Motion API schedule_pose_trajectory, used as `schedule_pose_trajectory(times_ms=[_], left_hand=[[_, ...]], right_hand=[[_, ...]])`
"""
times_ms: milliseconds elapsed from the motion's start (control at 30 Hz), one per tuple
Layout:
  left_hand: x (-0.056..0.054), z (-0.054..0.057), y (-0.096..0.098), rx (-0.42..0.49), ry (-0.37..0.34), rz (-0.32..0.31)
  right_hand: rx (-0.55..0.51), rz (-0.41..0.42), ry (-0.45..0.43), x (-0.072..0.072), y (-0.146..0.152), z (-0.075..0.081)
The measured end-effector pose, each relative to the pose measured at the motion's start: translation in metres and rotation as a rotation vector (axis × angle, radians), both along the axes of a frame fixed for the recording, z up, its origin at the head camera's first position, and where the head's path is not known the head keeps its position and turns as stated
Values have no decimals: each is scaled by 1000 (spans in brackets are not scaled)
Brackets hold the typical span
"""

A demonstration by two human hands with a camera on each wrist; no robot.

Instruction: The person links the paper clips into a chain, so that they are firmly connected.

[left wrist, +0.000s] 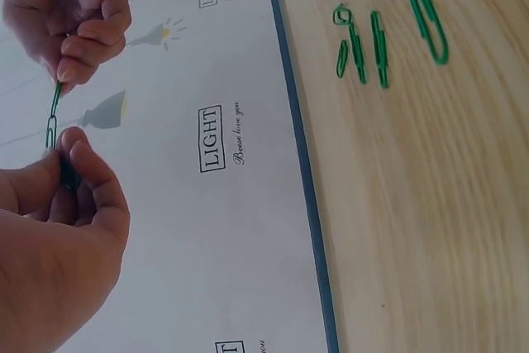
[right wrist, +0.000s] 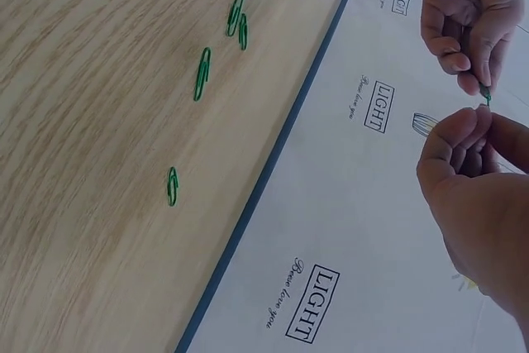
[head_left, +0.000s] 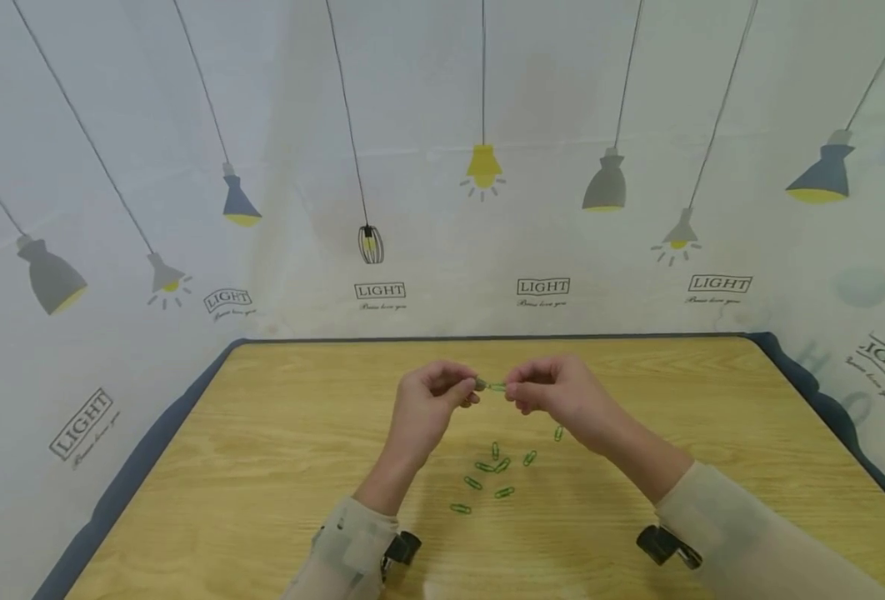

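Both hands are raised over the wooden table, fingertips facing each other. My left hand (head_left: 429,408) pinches a green paper clip (left wrist: 51,131) between thumb and forefinger; a darker green bit shows among its fingers. Across from it, my right hand (head_left: 566,396) pinches the end of another green paper clip (left wrist: 57,98). In the left wrist view the two clips meet end to end in the short gap between the hands. The right wrist view shows only a sliver of green (right wrist: 488,98) there, the rest hidden by fingers.
Several loose green paper clips (head_left: 473,482) lie scattered on the wooden table (head_left: 277,467) below and nearer than the hands. One clip (head_left: 558,433) lies apart, close to the right forearm. A white sheet printed with lamps (head_left: 442,200) hangs behind the table's blue-edged far side.
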State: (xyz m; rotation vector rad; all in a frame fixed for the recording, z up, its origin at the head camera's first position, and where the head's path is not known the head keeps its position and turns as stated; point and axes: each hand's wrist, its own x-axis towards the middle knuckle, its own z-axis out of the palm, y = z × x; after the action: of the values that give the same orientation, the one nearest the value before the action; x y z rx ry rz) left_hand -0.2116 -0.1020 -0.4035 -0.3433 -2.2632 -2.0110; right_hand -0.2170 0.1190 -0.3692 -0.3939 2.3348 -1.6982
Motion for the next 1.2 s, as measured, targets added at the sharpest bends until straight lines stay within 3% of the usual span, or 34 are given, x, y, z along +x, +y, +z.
schedule_pose_trajectory(times_ms=[267,400,500,1000,1200], left_hand=[[-2,-2,-2,-7,-127,-237],[-2,-1,-2,-15,-157,-347],[-3,-1,0,-17,-171,-393],[-2,4,8,-105,-113,-382],[-2,1,9,-190,-47,-303]], right_hand=[[141,-47,248,4,-1,-2],[163,-49,269,6,-1,0],[162,-50,272,7,-1,0],[180,-2,318,8,5,-2],[202,13,328,7,7,-4]])
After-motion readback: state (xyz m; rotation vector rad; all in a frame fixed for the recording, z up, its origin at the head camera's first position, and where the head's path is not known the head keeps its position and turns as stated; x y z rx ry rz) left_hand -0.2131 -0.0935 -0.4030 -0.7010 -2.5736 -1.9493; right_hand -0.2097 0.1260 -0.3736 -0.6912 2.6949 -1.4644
